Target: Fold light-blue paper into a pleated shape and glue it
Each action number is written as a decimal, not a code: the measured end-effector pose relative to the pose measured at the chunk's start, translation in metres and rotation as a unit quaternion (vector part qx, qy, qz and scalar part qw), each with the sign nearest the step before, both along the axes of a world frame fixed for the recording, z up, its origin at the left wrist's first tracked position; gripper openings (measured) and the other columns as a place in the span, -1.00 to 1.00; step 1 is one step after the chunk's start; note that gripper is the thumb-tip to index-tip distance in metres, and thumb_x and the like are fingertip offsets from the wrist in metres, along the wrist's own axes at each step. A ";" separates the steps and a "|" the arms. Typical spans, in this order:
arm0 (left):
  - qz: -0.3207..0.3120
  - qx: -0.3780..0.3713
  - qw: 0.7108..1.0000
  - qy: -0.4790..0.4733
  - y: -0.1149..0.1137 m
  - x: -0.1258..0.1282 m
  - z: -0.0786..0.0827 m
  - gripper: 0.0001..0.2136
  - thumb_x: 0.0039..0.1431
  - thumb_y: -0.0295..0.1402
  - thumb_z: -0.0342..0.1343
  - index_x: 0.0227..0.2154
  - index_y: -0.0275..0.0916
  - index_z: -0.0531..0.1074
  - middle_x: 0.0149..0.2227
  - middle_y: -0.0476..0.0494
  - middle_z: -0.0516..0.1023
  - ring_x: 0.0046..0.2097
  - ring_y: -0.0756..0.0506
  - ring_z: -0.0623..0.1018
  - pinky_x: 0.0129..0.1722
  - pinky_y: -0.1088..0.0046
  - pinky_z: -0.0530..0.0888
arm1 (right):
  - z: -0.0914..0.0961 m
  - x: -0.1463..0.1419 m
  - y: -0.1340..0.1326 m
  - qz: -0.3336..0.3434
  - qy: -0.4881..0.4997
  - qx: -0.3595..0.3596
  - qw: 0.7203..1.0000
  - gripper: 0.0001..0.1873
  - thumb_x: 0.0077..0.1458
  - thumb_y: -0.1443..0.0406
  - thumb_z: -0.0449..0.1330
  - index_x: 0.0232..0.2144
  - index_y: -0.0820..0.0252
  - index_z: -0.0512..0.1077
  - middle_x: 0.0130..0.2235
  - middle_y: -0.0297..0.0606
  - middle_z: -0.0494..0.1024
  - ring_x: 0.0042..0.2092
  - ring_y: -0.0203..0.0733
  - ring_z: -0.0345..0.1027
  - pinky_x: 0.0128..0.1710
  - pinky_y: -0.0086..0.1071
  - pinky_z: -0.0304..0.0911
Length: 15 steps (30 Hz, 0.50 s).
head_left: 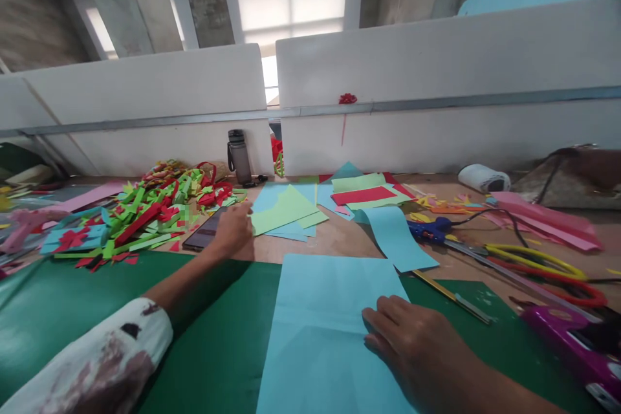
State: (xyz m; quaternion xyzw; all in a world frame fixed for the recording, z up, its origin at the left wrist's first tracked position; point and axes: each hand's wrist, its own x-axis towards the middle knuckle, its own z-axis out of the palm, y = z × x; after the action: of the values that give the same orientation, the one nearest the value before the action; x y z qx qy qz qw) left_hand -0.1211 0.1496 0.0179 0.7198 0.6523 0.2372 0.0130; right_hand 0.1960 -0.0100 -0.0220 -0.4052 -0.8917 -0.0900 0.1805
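A light blue sheet of paper [334, 336] lies in front of me on a green mat, with faint creases across it. My right hand [412, 336] rests on its right edge, fingers slightly bent and lying on the paper. My left hand [236, 229] is stretched out to the far left of the sheet, over the right end of a dark phone [204, 233]. It is beside light green paper pieces [286, 210]; its fingers are partly hidden and blurred. A curled blue paper strip [395, 236] lies beyond the sheet's far right corner.
At left is a heap of green and red paper strips [145, 213]. A water bottle [239, 158] stands near the white partition [436, 136]. To the right lie a blue glue gun [429, 229], scissors [548, 265], a pencil [436, 284], pink paper [548, 220] and a purple object [567, 349].
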 end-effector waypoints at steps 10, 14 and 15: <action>0.058 -0.031 0.998 0.003 0.045 -0.069 0.000 -0.71 0.27 -0.29 0.06 0.00 -0.29 0.33 -0.05 -0.20 0.42 -0.13 -0.13 0.50 -0.18 0.23 0.49 | -0.003 0.004 0.003 0.019 0.018 -0.001 1.000 -0.91 0.15 0.41 0.06 -0.38 0.13 0.24 -0.43 -0.32 0.36 -0.44 -0.20 0.25 -0.45 -0.35 0.02; 0.062 -0.046 0.997 0.004 0.047 -0.072 -0.007 -0.71 0.27 -0.29 0.06 0.00 -0.28 0.33 -0.03 -0.20 0.41 -0.10 -0.14 0.49 -0.15 0.20 0.48 | -0.002 0.005 0.002 0.014 0.007 -0.013 1.000 -0.91 0.15 0.41 0.07 -0.36 0.13 0.24 -0.42 -0.31 0.35 -0.42 -0.19 0.26 -0.45 -0.34 0.03; 0.064 -0.047 0.997 0.002 0.048 -0.072 -0.007 -0.71 0.27 -0.29 0.06 0.00 -0.28 0.33 -0.03 -0.21 0.41 -0.10 -0.14 0.48 -0.14 0.19 0.48 | -0.002 0.005 0.002 0.014 0.005 -0.014 1.000 -0.91 0.15 0.40 0.06 -0.36 0.13 0.24 -0.42 -0.31 0.35 -0.42 -0.19 0.26 -0.45 -0.34 0.02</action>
State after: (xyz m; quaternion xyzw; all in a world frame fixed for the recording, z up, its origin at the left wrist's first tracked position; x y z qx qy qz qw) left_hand -0.1928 0.1973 0.0112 0.6757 0.7075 0.2049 0.0305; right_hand 0.2008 -0.0082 -0.0238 -0.3957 -0.8974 -0.0729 0.1810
